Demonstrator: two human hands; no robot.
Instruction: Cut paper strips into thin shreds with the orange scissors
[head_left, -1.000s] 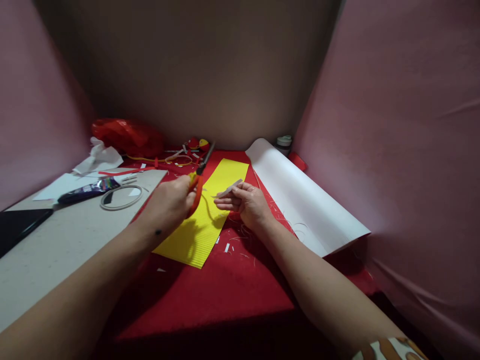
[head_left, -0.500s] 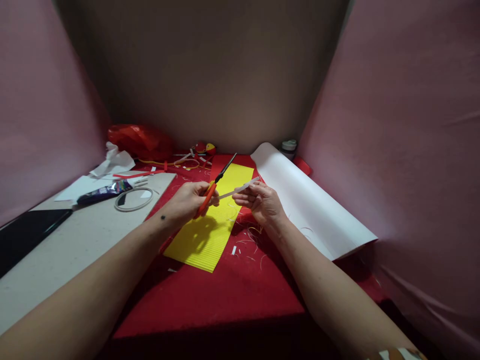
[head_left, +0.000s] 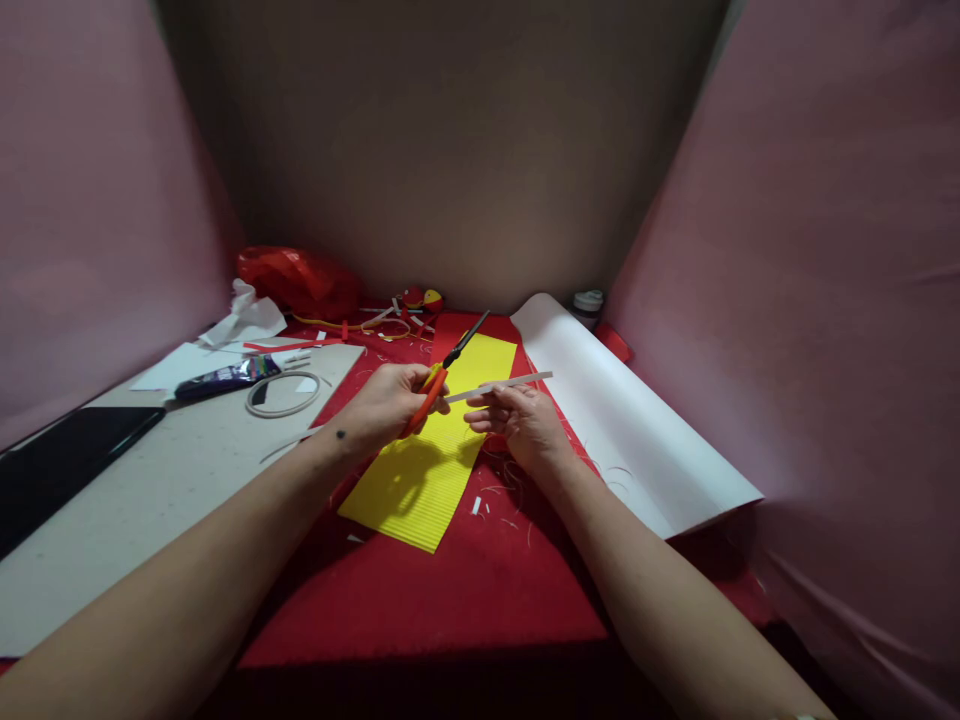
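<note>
Left hand (head_left: 386, 398), right hand (head_left: 521, 425), apparently closed

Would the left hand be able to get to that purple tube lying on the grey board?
Probably yes: only a flat white ring lies between the left hand and the purple tube, though that hand holds the orange-handled scissors.

The print on the purple tube (head_left: 225, 378) is too small to read.

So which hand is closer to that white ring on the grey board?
Left. The left hand, holding the orange scissors, is just to the right of the white ring. The right hand, pinching a white strip, is farther right, past the scissors.
</note>
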